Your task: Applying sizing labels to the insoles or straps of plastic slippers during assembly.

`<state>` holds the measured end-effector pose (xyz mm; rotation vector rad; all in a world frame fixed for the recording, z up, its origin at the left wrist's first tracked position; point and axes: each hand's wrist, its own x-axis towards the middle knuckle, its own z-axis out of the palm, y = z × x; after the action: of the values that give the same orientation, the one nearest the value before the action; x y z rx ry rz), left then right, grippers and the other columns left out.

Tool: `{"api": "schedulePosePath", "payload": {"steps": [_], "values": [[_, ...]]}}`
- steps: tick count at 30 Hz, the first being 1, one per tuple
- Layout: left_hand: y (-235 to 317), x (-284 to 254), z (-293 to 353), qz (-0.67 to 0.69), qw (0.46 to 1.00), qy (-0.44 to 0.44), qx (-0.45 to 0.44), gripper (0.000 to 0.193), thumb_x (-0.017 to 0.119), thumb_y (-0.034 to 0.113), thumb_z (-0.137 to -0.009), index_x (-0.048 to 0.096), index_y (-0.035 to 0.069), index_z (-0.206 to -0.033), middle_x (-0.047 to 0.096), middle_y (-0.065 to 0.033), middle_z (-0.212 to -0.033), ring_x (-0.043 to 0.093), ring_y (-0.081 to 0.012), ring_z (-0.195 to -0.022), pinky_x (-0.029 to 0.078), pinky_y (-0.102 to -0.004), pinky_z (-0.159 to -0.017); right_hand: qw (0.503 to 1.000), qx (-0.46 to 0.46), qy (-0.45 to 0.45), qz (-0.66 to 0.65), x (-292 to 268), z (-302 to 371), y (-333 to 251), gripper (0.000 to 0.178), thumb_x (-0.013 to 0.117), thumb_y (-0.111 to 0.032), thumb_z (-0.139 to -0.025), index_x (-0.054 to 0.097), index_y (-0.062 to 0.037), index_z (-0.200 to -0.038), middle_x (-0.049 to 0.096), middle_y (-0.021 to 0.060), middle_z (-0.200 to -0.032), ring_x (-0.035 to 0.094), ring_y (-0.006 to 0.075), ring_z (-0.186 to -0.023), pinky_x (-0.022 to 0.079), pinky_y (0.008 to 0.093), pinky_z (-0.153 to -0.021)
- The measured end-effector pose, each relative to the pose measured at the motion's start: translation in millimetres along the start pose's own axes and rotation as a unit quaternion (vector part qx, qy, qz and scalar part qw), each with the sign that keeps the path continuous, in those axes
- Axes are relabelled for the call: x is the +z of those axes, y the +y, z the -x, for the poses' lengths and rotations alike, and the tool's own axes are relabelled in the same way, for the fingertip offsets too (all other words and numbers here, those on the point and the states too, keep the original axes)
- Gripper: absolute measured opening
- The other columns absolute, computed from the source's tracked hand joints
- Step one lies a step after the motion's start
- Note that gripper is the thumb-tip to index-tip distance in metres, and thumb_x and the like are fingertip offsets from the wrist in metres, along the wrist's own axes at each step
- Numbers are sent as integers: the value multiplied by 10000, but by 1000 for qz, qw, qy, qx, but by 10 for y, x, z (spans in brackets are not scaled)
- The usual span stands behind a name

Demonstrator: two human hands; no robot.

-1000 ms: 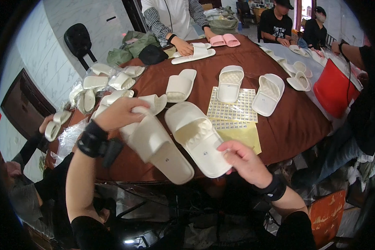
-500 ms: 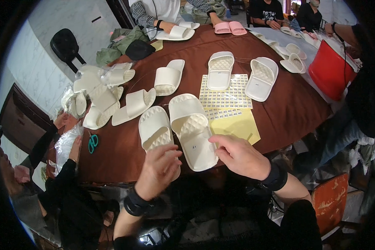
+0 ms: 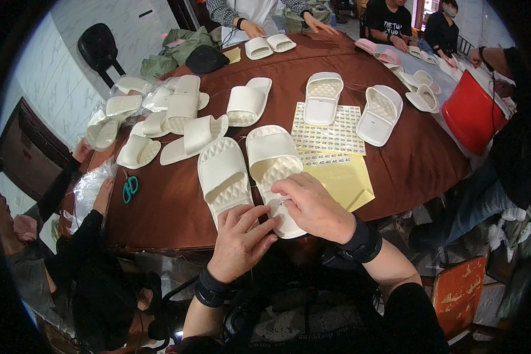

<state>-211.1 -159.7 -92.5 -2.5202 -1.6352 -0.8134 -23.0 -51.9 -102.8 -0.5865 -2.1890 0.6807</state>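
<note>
Over the right slipper (image 3: 272, 154) of a cream pair, the right hand (image 3: 314, 207) is lowered, its fingers drawn together on the insole; a small label (image 3: 282, 202) is partly covered, and whether anything is pinched cannot be told. By the left hand (image 3: 242, 243), fingers loosely spread, the heel end of the left slipper (image 3: 224, 174) is covered and the inner edge of the right one met. Half a second ago the outer edge was being touched by the right hand; the shift inward suggests that the label is now being dealt with, while the pair is left side by side at the table's (image 3: 413, 177) near edge.

At 1 o'clock a sticker sheet (image 3: 330, 141) is laid beside yellow paper (image 3: 336, 182), its top overlapped by another cream slipper (image 3: 323, 97). At 9 o'clock teal-handled scissors (image 3: 130, 189) are seen; at 10, bagged slippers (image 3: 124, 106) are heaped. At 12, across the table, a cream pair (image 3: 269, 45) is set before a co-worker.
</note>
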Motion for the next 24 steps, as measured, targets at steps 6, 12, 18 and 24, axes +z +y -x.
{"api": "schedulePosePath", "payload": {"steps": [6, 12, 18, 24], "values": [[-20, 9, 2, 1, 1000, 11, -3, 383, 776, 182, -782, 713, 177, -1159, 625, -17, -1226, 549, -267, -1118, 392, -424, -974, 999, -17, -1, 30, 34, -14, 17, 295, 564, 48, -816, 573, -20, -1102, 610, 150, -982, 562, 357, -938, 457, 437, -847], [-34, 38, 22, 9, 1000, 22, -4, 367, 779, 185, -780, 721, 177, -1143, 626, -15, -1223, 552, -263, -1114, 391, -424, -969, 998, -23, 15, 56, 101, -41, 45, 278, 596, 31, -824, 571, -27, -1095, 616, 153, -941, 577, 362, -904, 465, 440, -812], [-37, 33, 16, 8, 1000, 16, -5, 358, 776, 184, -783, 725, 174, -1137, 627, -7, -1222, 554, -265, -1112, 393, -426, -964, 996, -21, 5, 86, 119, -47, 27, 243, 575, 17, -856, 576, -13, -1097, 631, 179, -965, 577, 383, -934, 454, 460, -836], [-29, 27, -5, 10, 1000, 15, -12, 357, 777, 186, -780, 727, 176, -1133, 630, 0, -1211, 557, -264, -1110, 398, -424, -957, 998, -18, 17, 57, 88, -46, 36, 242, 564, 30, -875, 581, -18, -1112, 634, 190, -976, 599, 393, -926, 480, 451, -806]]}}
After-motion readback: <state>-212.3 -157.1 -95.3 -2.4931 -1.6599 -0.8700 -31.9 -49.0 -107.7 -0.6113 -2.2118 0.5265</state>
